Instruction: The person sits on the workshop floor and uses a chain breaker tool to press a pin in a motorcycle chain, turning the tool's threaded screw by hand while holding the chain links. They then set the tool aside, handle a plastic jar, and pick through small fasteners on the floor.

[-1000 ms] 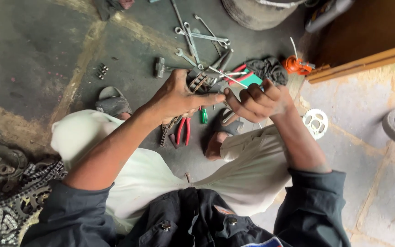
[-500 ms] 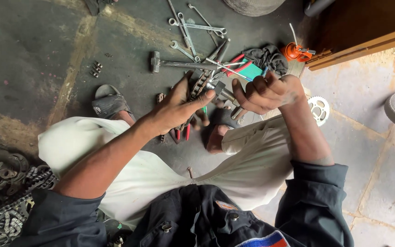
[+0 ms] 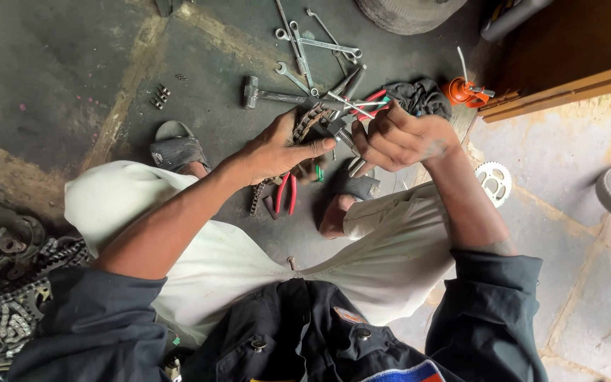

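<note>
A greasy metal drive chain point(image 3: 304, 126) is held clamped in the left hand point(image 3: 277, 148) above the oily concrete floor point(image 3: 72, 78), while a small steel tool point(image 3: 342, 134) is gripped by the right hand point(image 3: 401, 138); slick links could slip free.

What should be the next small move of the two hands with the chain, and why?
Probably steady the chain with the left hand and bring the right hand with its small metal tool squarely onto a link: both hands already meet there, and the chain hangs loose below.
</note>
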